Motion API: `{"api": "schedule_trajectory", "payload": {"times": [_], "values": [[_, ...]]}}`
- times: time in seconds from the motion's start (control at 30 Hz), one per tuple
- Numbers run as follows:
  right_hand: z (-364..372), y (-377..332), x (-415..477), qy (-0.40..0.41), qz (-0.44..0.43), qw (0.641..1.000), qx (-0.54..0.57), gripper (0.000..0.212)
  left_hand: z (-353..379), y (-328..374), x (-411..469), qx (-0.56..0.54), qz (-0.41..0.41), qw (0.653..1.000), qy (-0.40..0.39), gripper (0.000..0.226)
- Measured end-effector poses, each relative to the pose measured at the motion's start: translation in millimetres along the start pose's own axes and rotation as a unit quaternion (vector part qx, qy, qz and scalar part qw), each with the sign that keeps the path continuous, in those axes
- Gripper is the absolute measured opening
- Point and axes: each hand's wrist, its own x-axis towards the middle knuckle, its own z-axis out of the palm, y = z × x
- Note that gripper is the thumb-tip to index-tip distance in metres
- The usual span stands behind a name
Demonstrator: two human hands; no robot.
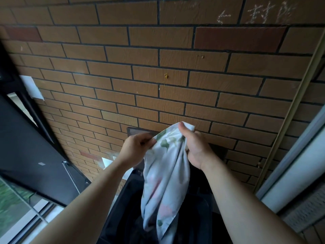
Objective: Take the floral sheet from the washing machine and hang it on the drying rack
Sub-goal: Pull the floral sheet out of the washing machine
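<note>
Mid-lift: floral sheet (165, 175) at lower centre, bunched, hanging into dark washing machine (126, 213). Left hand (136, 147) pinching edge, right hand (195, 147) fisted round top. Next: pull fully clear, find rack, not in frame.

Bare forearms (91, 199), left hand (136, 147), right hand (196, 147)

Soft, even daylight washes the brick wall (158, 67), leaving no hard shadows or glare. The brightest patch is the window (12, 199) at 8 o'clock, where greenery outside smears into blur. At 6 o'clock the washing machine (123, 217) sinks into near-black, its interior unreadable. The floral sheet (165, 173) looks slightly soft, its print fading toward the bottom. Wide-angle distortion bows the mortar lines and tilts the pale frame (290, 155) at 4 o'clock. Chalk marks (255, 14) at 1 o'clock show faintly.
</note>
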Motion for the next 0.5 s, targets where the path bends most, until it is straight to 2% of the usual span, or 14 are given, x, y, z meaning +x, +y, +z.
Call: {"api": "schedule_trajectory", "payload": {"times": [0.07, 0.17, 0.2, 0.27, 0.3, 0.4, 0.47, 0.5], "values": [[4, 4, 0, 0.022, 0.000, 1.000, -0.005, 0.041, 4, 1, -4, 0.023, 0.006, 0.999, 0.024, 0.018], [5, 17, 3, 0.089, -0.032, 0.988, -0.124, 0.077, 3, 7, -5, 0.036, 0.026, 0.994, 0.096, 0.012], [4, 19, 4, 0.099, -0.040, 0.981, -0.160, 0.081, 1, 10, -4, 0.033, 0.041, 0.993, 0.105, 0.011], [1, 19, 2, 0.100, -0.057, 0.972, -0.206, 0.073, 0, 18, -1, 0.013, 0.050, 0.995, 0.087, 0.009], [-1, 17, 0, 0.073, -0.070, 0.970, -0.221, 0.064, 1, 24, -1, -0.007, 0.043, 0.997, 0.069, 0.009], [-5, 13, -9, -0.074, -0.044, 0.966, -0.243, 0.033, 4, 34, 2, -0.060, 0.035, 0.996, 0.048, 0.012], [-10, 12, -9, -0.071, -0.051, 0.966, -0.243, 0.014, 4, 30, 4, -0.087, 0.033, 0.995, 0.037, 0.017], [-13, 12, -7, -0.049, -0.055, 0.971, -0.227, 0.009, 4, 26, 3, -0.105, 0.028, 0.994, 0.013, 0.027]]}}
